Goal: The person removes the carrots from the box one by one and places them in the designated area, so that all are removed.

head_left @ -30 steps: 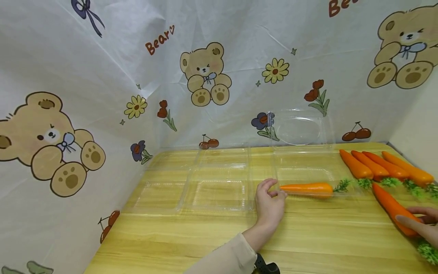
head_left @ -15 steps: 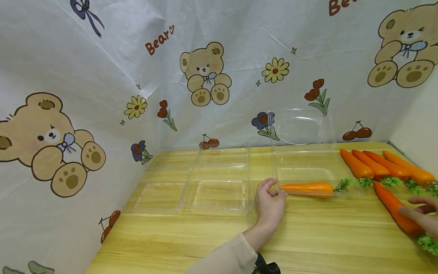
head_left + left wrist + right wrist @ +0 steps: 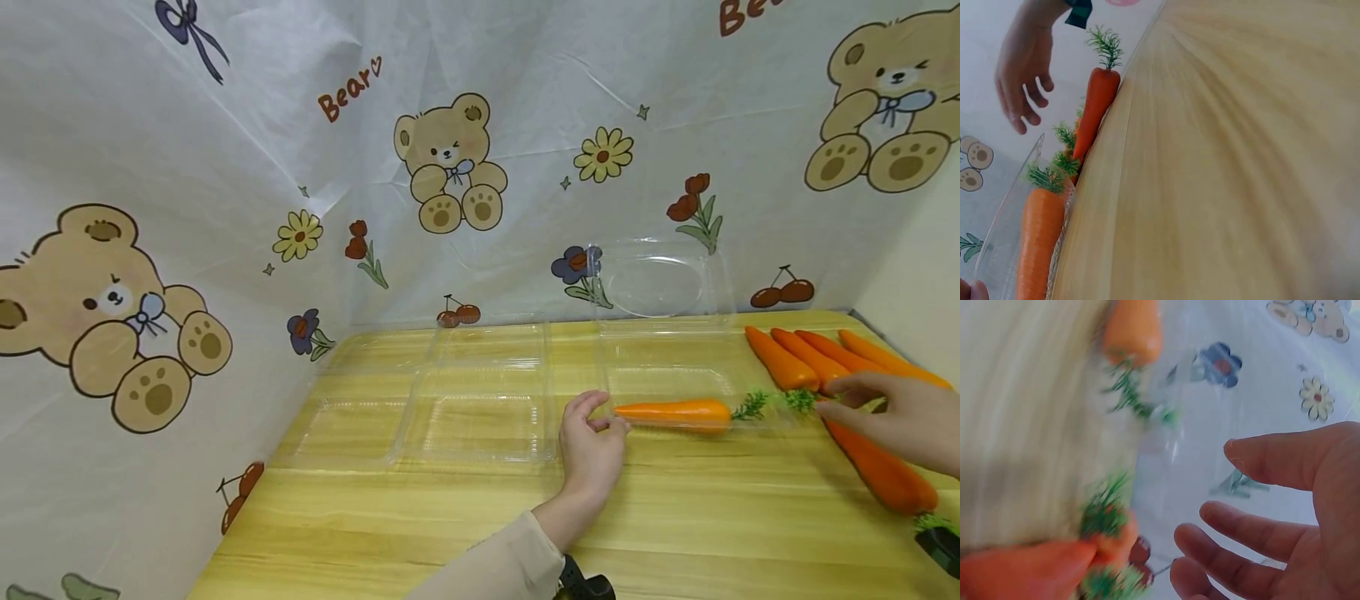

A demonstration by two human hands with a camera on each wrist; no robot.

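Note:
My left hand (image 3: 592, 450) pinches the left front edge of a clear plastic box (image 3: 663, 372), whose lid (image 3: 660, 287) stands raised at the back. Along the box's front side lies one orange carrot (image 3: 678, 413) with a green top, tip toward my left hand. In the left wrist view only fingertips (image 3: 979, 290) show at the box edge. My right hand (image 3: 903, 412) hovers over the carrots at the right, fingers spread and holding nothing. Below it a redder carrot (image 3: 885, 475) lies apart, partly covered by the hand in the head view.
Several more carrots (image 3: 783, 362) lie in a row at the table's back right. Two other clear boxes (image 3: 480, 425) sit side by side, left of my left hand. A bear-printed sheet (image 3: 517, 167) hangs behind the wooden table (image 3: 420, 533).
My right hand has let go of the redder carrot at the right and moved up and leftward above the table. The left hand and the box stay put.

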